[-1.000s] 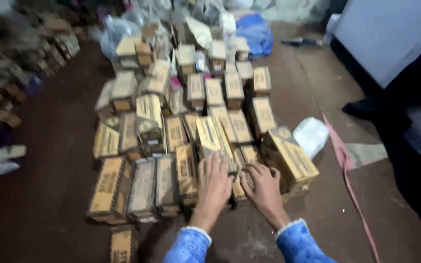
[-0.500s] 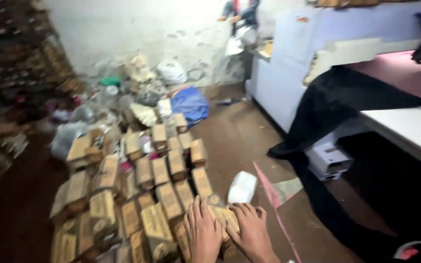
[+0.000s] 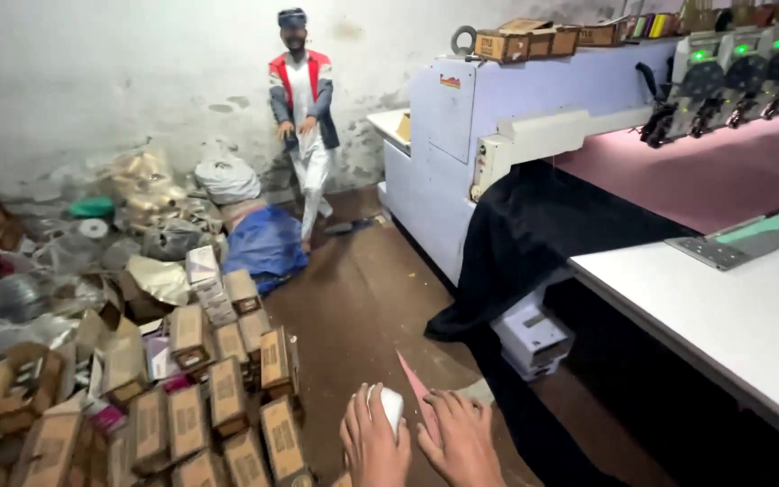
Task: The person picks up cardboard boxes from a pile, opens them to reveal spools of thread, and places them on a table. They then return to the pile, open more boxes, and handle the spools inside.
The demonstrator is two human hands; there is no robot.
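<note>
My left hand (image 3: 373, 444) and my right hand (image 3: 462, 440) lie side by side at the bottom edge of the head view, backs up, fingers stretched forward. Their palms are cut off by the frame, and nothing shows gripped in the fingers. A small white packet (image 3: 393, 406) lies on the brown floor just beyond my left fingertips. Left of my hands lies a heap of several small brown cardboard boxes (image 3: 227, 397); the nearest ones reach almost to my left hand.
A person (image 3: 304, 108) stands at the far wall. A large pale-blue machine with a white table (image 3: 705, 307) fills the right, black cloth (image 3: 534, 243) hanging off it, white boxes (image 3: 534, 338) beneath. A blue sack (image 3: 268, 243) and bags lie behind the heap.
The view has swung up from the box heap to the room and the machine. My hands stay close together, now at the bottom edge; the boxes under them are out of view.
</note>
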